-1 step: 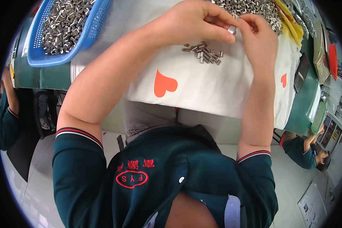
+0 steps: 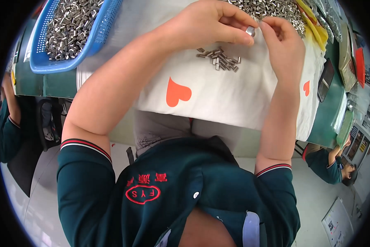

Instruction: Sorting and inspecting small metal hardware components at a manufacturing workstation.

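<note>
My left hand (image 2: 211,24) is closed in a pinch over the cloth, with a small shiny silver metal piece (image 2: 250,31) between thumb and fingers. Close beside it, to the right, my right hand (image 2: 287,47) has its fingers bent and drawn together. Whatever its fingertips hold, if anything, is too small to make out. Just below the hands lies a loose little group of short metal cylinders (image 2: 222,60). Beyond the fingers spreads a large heap of similar metal cylinders (image 2: 275,10), partly hidden by my hands.
A blue perforated basket (image 2: 53,68) full of metal cylinders stands at the far left. White cloth with red hearts (image 2: 222,94) covers the green table (image 2: 325,127). Yellow cloth (image 2: 316,31) and a dark phone-like object (image 2: 326,80) lie right. Another person (image 2: 329,162) sits at right.
My right hand has shifted slightly right, away from the left fingertips. My left hand stays almost in place, still pinching the silver piece.
</note>
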The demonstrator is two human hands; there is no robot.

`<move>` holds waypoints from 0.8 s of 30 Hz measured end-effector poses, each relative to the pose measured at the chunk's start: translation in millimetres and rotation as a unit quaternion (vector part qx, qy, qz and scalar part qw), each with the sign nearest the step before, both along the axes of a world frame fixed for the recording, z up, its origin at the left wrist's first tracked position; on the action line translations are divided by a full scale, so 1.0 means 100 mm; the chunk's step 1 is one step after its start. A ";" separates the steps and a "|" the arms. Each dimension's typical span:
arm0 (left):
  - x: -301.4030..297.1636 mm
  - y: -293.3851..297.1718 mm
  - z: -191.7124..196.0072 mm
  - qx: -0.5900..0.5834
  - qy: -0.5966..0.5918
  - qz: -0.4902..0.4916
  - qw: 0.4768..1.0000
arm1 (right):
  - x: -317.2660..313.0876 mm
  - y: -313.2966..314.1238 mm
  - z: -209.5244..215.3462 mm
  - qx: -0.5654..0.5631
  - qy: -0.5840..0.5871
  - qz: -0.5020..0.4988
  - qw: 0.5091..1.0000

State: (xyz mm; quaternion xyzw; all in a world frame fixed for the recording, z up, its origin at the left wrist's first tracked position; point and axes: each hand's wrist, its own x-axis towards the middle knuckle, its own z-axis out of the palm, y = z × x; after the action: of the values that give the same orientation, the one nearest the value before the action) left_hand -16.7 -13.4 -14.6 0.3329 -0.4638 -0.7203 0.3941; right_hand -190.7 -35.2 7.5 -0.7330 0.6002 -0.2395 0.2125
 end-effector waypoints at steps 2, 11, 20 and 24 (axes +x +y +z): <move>0.02 0.01 0.04 -0.052 -0.049 0.045 0.996 | -0.04 0.06 0.08 0.113 -0.292 0.077 0.947; 0.04 0.10 0.03 0.017 -0.010 0.072 0.997 | -0.11 0.15 0.09 0.091 -0.267 0.149 0.948; 0.04 0.05 0.01 0.019 -0.008 0.062 0.998 | 0.00 0.17 0.14 -0.011 -0.207 0.161 0.965; 0.03 0.06 0.04 -0.001 -0.073 0.084 0.994 | 0.07 0.20 0.06 -0.206 -0.095 0.181 0.957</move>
State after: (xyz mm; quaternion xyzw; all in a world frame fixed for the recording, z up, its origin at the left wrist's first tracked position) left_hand -13.8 -7.0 -10.7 0.4227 -0.4621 -0.6578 0.4186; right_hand -183.7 -15.1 13.7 -0.8314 0.3718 -0.3838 0.1524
